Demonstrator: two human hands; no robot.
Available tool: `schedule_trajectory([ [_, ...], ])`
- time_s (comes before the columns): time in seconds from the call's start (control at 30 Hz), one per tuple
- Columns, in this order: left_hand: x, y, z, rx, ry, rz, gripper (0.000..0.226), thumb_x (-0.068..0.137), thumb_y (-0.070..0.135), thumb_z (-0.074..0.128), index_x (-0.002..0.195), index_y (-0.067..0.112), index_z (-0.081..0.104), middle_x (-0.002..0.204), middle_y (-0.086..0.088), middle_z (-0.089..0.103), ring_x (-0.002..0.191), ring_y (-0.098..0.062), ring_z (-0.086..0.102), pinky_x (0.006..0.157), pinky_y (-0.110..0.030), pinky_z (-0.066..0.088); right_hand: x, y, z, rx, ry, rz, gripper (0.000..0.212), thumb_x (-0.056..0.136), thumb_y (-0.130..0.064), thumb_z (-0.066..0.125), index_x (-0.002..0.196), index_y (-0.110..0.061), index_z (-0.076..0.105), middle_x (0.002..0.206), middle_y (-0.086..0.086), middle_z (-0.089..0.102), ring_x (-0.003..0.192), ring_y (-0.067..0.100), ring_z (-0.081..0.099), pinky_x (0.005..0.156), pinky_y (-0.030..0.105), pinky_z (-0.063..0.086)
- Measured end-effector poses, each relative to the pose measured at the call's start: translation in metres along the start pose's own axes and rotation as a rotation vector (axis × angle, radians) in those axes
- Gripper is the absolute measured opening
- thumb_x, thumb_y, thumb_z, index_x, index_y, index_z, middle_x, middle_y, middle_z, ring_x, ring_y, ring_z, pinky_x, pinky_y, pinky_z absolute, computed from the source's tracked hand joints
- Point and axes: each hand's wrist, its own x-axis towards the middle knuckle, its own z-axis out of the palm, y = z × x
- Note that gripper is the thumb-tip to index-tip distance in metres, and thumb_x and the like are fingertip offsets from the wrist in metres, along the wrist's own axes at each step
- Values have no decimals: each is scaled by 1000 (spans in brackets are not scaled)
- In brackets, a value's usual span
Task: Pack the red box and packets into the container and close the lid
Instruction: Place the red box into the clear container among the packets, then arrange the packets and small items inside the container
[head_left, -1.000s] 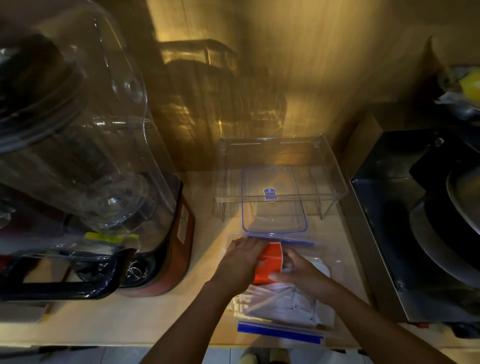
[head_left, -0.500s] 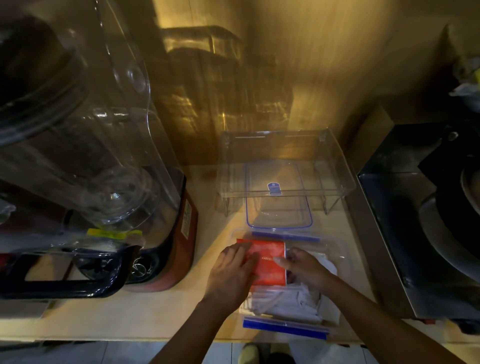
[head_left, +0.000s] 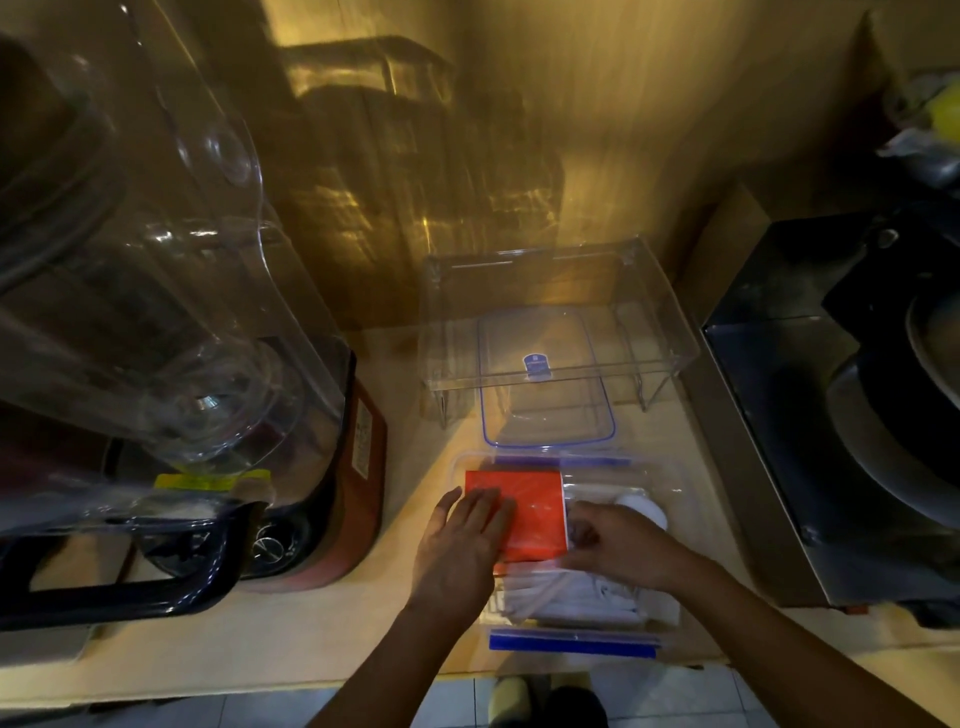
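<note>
Head view: red box (head_left: 524, 506) now flat inside the container (head_left: 670, 480), tilted on edge a second ago. Left hand (head_left: 460, 551) spread wide, pressing its near corner; right hand (head_left: 613, 545) curled on the white packets (head_left: 576, 597) just beside. Lid (head_left: 545, 384) beyond the fingertips on the counter (head_left: 260, 644), not yet fitted. Likely closing comes next.

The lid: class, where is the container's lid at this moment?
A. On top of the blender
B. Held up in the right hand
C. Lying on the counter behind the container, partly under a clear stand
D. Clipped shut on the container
C. The lid lies flat behind the open container, reaching under the clear stand; both hands are in the container.
</note>
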Motion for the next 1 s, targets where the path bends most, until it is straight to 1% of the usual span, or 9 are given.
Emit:
schedule_trajectory([
  [0.1,0,0,0,-11,4,-10,65,91,40,48,147,26,18,156,-3,25,144,-20,21,112,-34,-7,-7,4,-3,-416,-31,-108,19,82,-28,62,96,-16,66,103,0,69,95,15,61,82,26,42],
  [0.2,-2,-2,1,-17,15,-12,64,90,40,50,146,25,23,154,-4,30,143,-21,26,114,-37,-1,-10,4,1,-577,-10,-143,20,87,-20,54,100,-14,67,110,4,68,106,19,58,96,32,39],
  [0.33,-2,0,-6,-17,36,18,61,80,37,67,135,19,47,139,-8,53,129,-25,49,112,-44,20,-14,-9,8,-447,28,-181,21,90,-19,53,103,-11,67,113,7,68,105,22,60,88,29,41],
  [0.47,-4,6,-15,-110,159,73,40,66,31,77,104,19,66,102,-2,71,93,-22,69,86,-38,51,-19,-25,22,-307,-9,-200,29,89,-25,55,117,-20,60,122,3,63,107,21,58,88,34,45],
  [0.6,-9,20,-22,-473,0,95,27,85,27,53,110,34,60,109,8,67,93,-8,61,76,-12,43,-25,-20,18,-337,60,-279,22,87,-26,57,104,-15,66,107,5,70,97,21,62,81,30,46],
  [0.67,-11,27,-19,-587,-156,86,28,89,29,54,116,36,58,115,7,67,99,-7,60,83,-19,50,-29,-13,9,-289,177,-201,17,87,-22,55,93,-15,69,99,5,71,91,20,63,72,26,43],
  [0.77,-9,35,-14,-513,-306,102,35,92,38,50,125,29,55,124,2,63,108,-14,59,93,-31,49,-35,-1,-3,-394,268,-99,15,82,-19,54,88,-16,67,101,3,67,93,19,59,71,25,39],
  [0.93,-4,36,-8,-510,-379,48,37,93,45,44,122,24,56,124,-1,62,109,-17,59,94,-36,48,-35,4,2,-470,69,-60,22,82,-25,59,102,-19,66,112,3,65,106,20,56,87,29,38],
  [1.0,-3,36,-6,-483,-377,35,35,93,42,46,120,22,57,122,-2,63,105,-17,60,92,-34,50,-32,1,10,-484,35,-97,20,81,-20,59,99,-17,66,110,6,64,106,23,56,84,29,35],
])
